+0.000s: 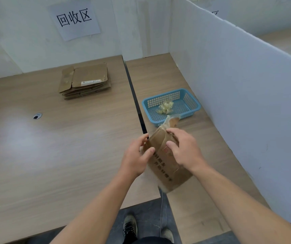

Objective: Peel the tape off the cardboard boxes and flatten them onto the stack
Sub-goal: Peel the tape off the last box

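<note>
Fingers [150,151] of left hand [136,155] and right hand [185,150] clasp brown cardboard box [167,167].
I read its length toward blue plastic basket [196,101]; right hand leads.

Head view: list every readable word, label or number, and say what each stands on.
"回收区": paper sign on the wall.
Print on the held cardboard box: blurred, unreadable.
White label on the stack: too small.
Second sheet behind the partition: cut off.
</note>
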